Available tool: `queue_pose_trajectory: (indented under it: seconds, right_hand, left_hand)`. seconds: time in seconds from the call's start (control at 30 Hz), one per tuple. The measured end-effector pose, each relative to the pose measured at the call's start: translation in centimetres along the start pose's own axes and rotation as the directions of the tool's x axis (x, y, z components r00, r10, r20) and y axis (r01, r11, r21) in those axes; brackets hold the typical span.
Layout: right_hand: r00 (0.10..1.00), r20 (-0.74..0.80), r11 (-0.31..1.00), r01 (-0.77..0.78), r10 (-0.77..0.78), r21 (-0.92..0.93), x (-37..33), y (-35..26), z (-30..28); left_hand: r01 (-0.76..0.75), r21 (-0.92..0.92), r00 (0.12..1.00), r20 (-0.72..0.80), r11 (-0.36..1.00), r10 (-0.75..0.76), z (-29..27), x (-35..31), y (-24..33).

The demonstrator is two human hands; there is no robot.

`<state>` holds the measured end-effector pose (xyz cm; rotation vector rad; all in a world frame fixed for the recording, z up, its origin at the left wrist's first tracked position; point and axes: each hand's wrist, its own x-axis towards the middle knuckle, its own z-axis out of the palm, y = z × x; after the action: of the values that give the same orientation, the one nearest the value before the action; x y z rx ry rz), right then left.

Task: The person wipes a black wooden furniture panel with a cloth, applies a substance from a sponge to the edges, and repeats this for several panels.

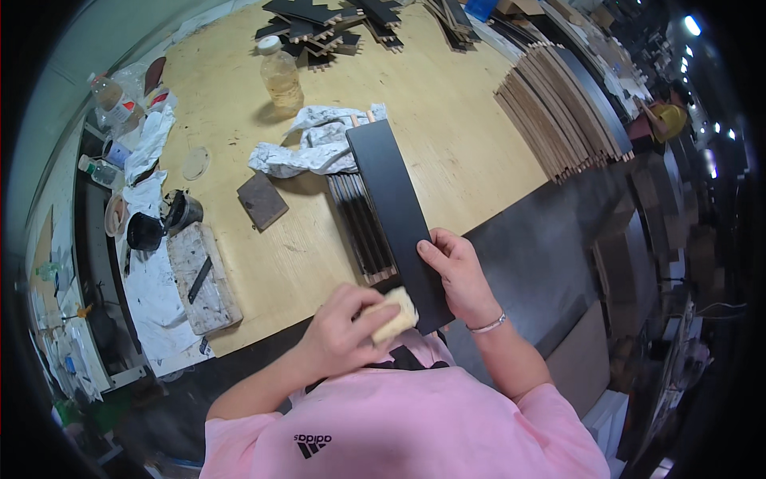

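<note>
My right hand (pixel 461 275) grips the right edge of a long black board (pixel 392 203), thumb on its face. Two wooden dowels stick out of the board's far end. A pale yellow sponge block (pixel 394 317) is in my left hand (pixel 345 329), close to the near left edge of the board; whether it touches cannot be made out. Just left of the board, a stack of dark boards (pixel 361 227) lies on the wooden table (pixel 447 152). Behind the stack is a crumpled white cloth (pixel 319 144), partly hidden by the black board.
A bottle of yellowish liquid (pixel 282 84) stands beyond the cloth. Left are a dark square block (pixel 262 203), black-stained cups (pixel 145 231) and a stained slab (pixel 201 279). Dark doweled pieces (pixel 311 24) pile up at the back; curved boards (pixel 558 112) stand right. Another person (pixel 666 118) is far right.
</note>
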<state>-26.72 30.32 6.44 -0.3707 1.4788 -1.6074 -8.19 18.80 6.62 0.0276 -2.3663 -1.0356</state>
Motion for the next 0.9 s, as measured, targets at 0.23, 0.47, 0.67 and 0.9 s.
queue_pose_trajectory:
  seconds: [0.23, 0.47, 0.67, 0.9]
  right_hand:
    - [0.997, 0.001, 0.992, -0.077, 0.078, 0.1, 0.1, -0.6, -0.6]
    - [0.996, -0.087, 0.993, -0.001, 0.011, 0.121, 0.7, -1.3, -2.1]
    - [0.99, -0.137, 0.976, 0.0, 0.03, 0.216, 0.3, -1.7, -2.3]
    - [0.98, -0.199, 0.98, 0.07, -0.032, 0.187, 0.1, -1.7, -3.6]
  left_hand:
    - [0.009, 0.119, 0.973, -0.23, 0.993, 0.018, -0.2, 4.4, -1.9]
    - [-0.007, -0.043, 0.994, 0.113, 0.999, 0.012, 0.7, -0.3, 1.3]
    - [-0.034, 0.04, 0.992, -0.118, 0.999, 0.038, 1.3, 3.2, 0.9]
    - [-0.009, 0.006, 0.996, 0.087, 1.0, 0.008, 1.2, 0.1, 2.1]
